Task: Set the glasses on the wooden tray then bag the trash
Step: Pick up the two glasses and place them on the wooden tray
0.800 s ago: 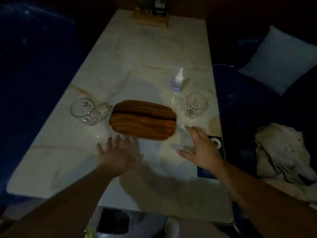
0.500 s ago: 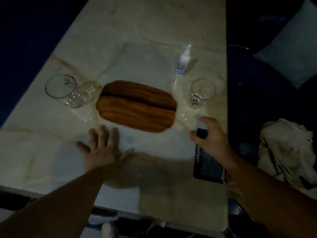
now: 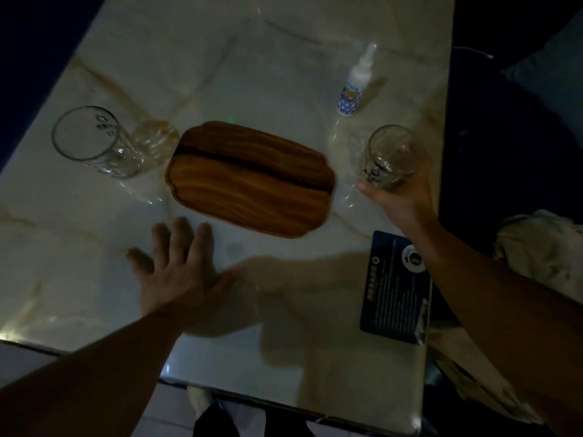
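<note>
A brown wooden tray (image 3: 252,181) lies in the middle of the pale marble table (image 3: 220,74). Left of it stands a clear empty glass (image 3: 94,143). Right of the tray is a second clear glass (image 3: 391,156), and my right hand (image 3: 400,197) is wrapped around its near side, thumb on the left and fingers behind. My left hand (image 3: 179,275) hovers flat with spread fingers over the table, in front of the tray's left end, holding nothing.
A small white spray bottle (image 3: 355,86) stands behind the right glass. A dark blue card or packet (image 3: 391,301) lies at the table's right edge under my right forearm. A crumpled pale cloth (image 3: 542,250) sits on the dark seat to the right.
My right hand has reached forward from the blue card and closed around the right glass. My left hand stays spread in front of the tray. The view has tilted down and closer.
</note>
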